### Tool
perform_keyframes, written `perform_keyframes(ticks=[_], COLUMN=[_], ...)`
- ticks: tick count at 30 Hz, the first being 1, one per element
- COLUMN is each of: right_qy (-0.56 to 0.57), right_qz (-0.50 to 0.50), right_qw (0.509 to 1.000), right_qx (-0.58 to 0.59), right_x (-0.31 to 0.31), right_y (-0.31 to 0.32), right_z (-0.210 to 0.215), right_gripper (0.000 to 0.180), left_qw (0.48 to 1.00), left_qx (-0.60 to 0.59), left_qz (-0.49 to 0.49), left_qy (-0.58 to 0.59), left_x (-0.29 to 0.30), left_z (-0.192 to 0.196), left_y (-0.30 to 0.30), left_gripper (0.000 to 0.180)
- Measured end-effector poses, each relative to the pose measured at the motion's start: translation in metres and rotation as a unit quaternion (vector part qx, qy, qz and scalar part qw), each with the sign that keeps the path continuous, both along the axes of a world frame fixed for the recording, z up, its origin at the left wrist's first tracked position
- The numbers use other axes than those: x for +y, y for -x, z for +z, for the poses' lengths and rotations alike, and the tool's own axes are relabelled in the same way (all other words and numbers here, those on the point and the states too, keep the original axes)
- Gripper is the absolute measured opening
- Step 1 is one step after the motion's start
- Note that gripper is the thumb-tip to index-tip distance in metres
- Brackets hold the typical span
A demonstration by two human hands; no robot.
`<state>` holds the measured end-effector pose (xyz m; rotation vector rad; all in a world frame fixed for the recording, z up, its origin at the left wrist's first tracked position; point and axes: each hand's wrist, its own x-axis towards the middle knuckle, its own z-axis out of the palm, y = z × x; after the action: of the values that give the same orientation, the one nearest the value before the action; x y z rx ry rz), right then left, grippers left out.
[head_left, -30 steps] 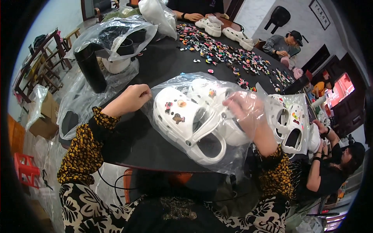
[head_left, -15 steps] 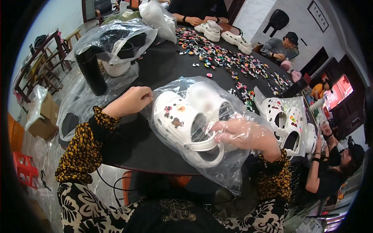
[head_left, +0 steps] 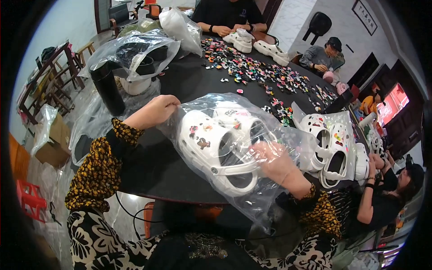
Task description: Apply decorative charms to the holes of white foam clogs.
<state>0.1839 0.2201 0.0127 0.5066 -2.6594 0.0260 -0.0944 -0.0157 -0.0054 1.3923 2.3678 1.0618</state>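
Note:
A clear plastic bag lies over the near table edge with a pair of white clogs inside. The nearer clog carries small charms on its toe, among them a brown one, and its heel strap faces me. Beside it, the farther clog shows charms too, partly veiled by glare. My left hand is closed, pinching the bag's left corner. Amid the bag's plastic, my right hand has its fingers curled at the farther clog's heel end; film partly blurs the fingertips.
Decorated white clogs rest on plastic at the right. Loose colourful charms spread across the black table. A black bottle and bagged items stand at left. Other people sit around the table, one close on my right.
The farther clog has turned inside the bag, so its charms now show. My right hand has drawn slightly right and nearer its opening. My left hand keeps hold of the bag corner.

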Motion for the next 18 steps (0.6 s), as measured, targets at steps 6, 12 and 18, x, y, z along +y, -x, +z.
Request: perform_keyframes(ticks=[6, 12, 18], right_qy=[0.218, 0.169, 0.098], right_qz=[-0.103, -0.072, 0.014], right_qw=[0.962, 0.980, 0.988], right_qx=[0.125, 0.072, 0.123], right_x=[-0.019, -0.017, -0.022], right_y=[0.000, -0.032, -0.066], right_z=[0.034, 0.064, 0.074], right_gripper=[0.028, 0.017, 0.021], left_qw=[0.998, 0.984, 0.941], left_qx=[-0.065, -0.125, -0.302], left_qz=[-0.004, -0.044, -0.068], left_qy=[0.020, 0.123, 0.135], left_x=[0.011, 0.015, 0.037], left_z=[0.011, 0.011, 0.010], left_y=[-0.007, -0.013, -0.040], left_gripper=[0.035, 0.055, 0.061])
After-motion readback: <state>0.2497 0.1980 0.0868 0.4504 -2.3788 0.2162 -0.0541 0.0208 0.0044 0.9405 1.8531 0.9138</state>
